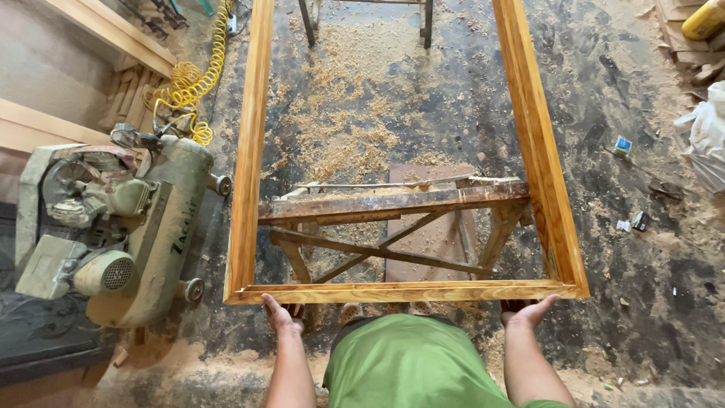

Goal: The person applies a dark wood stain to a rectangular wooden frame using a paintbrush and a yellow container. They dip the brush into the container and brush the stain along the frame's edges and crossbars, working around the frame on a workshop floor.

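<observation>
- Wooden frame [408, 291]: big, varnished, lying flat across the sawhorse [393, 205], near rail right in front of me.
- My left hand [279, 313] under near rail by left corner, fingers curled up on its underside; right hand [531, 310] same at right corner, fingers wrapped under the edge.
- Step, I'd say: gripping near end to lift or shift frame.
- Next needs even pull w/ both hands, keeping it balanced on the horse.
- Compressor [113, 234] close on left, sawdust on floor [355, 113].

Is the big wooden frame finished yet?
Joined and glossy already: the rectangular orange-brown wooden frame has closed corners. In hand: the left hand and right hand grip its near rail while it lies on the worn wooden trestle. What remains isn't visible.
</observation>
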